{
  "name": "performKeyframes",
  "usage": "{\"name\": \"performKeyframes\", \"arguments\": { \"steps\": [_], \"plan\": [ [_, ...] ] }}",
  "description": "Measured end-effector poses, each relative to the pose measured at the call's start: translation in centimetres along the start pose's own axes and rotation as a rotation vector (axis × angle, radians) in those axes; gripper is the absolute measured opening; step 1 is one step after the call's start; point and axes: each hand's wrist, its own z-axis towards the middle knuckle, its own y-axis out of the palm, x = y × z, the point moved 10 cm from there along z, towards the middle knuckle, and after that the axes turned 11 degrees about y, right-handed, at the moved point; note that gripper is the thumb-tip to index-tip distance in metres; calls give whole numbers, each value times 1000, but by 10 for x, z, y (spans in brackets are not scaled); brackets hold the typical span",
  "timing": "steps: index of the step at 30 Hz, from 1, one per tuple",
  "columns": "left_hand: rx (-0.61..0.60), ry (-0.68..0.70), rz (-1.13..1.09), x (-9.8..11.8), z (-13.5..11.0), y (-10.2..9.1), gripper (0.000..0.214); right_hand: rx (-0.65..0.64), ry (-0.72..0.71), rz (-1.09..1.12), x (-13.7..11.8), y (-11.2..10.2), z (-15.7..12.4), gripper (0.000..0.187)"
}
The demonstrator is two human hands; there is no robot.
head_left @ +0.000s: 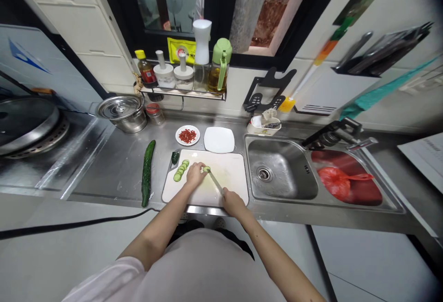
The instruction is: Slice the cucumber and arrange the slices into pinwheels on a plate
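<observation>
My right hand (233, 202) is wrapped round the handle of a knife (216, 183), whose blade slants up and left over the white cutting board (228, 168). At the blade's tip lies a pale green cucumber piece (206, 169), and the fingers of my left hand (195, 174) are closed on it from the left. Several cucumber slices (181, 171) overlap in a slanting row on the board's left part. A dark green cucumber end (175, 157) sits at the upper left corner. Left of the board, a whole cucumber (148, 172) lies lengthwise on the steel counter.
Behind the board stand a small plate with chopped red pieces (187, 135) and a white square plate (219, 139). To the right is a steel sink (282, 168) and a red plastic bag (335, 183). A lidded pot (122, 112) stands back left, below a condiment shelf (183, 93).
</observation>
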Motion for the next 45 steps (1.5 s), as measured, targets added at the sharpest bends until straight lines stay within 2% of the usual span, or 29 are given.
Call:
{"name": "performKeyframes", "arguments": {
  "steps": [10, 20, 38, 45],
  "plan": [
    [3, -5, 4, -2, 0, 2, 28, -2, 13, -16, -12, -8, 3, 30],
    [4, 0, 4, 0, -1, 0, 28, -11, 16, -26, 3, 2, -5, 27],
    [18, 7, 17, -6, 3, 6, 29, 3, 3, 5, -10, -3, 2, 29],
    [17, 2, 21, -4, 2, 3, 29, 9, 2, 4, -3, 1, 0, 29]
  ]
}}
